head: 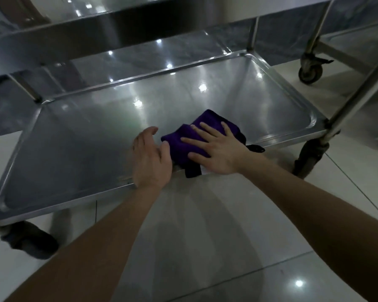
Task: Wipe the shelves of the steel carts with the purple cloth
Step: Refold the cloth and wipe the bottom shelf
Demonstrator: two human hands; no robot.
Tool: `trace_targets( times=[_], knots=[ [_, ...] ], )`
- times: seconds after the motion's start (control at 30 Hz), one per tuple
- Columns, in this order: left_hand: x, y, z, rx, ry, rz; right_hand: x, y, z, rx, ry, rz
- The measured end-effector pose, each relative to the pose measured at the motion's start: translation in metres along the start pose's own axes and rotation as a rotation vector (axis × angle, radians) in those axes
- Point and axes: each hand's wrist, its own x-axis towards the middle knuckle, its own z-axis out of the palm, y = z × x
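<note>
Head view: right hand (214, 149) lies flat, fingers spread, pressing the bunched purple cloth (183, 138) onto the bottom shelf (85, 144) of the steel cart near its front rim, likely for wiping pressure. Left hand (151, 158) released, palm open, touching the cloth's edge, probably bracing or regathering it. One cloth corner hangs over the rim.

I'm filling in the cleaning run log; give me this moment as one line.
phase: wiping | right hand: flat on folded purple cloth | left hand: open beside cloth | surface: bottom steel cart shelf, near edge
</note>
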Motion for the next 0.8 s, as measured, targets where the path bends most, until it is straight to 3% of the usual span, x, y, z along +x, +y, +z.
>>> trace_targets(
  times=[0.1,0.17,0.33,0.47,0.8],
  knots=[
    [0.000,0.003,-0.013,-0.279,-0.042,-0.064,-0.004,-0.037,0.002,-0.040,-0.001,0.010],
    [0.002,-0.007,-0.028,-0.291,-0.056,-0.091,0.000,-0.059,0.006,-0.043,0.011,-0.009],
    [0.005,-0.103,-0.085,0.220,-0.019,0.003,0.015,-0.076,0.011,-0.010,-0.016,0.017],
    [-0.004,-0.175,-0.124,0.503,0.023,-0.144,0.045,-0.086,0.007,0.018,-0.089,0.094],
    [-0.013,-0.188,-0.119,0.565,0.087,-0.128,0.199,-0.095,-0.015,0.008,-0.072,0.182]
  ],
)
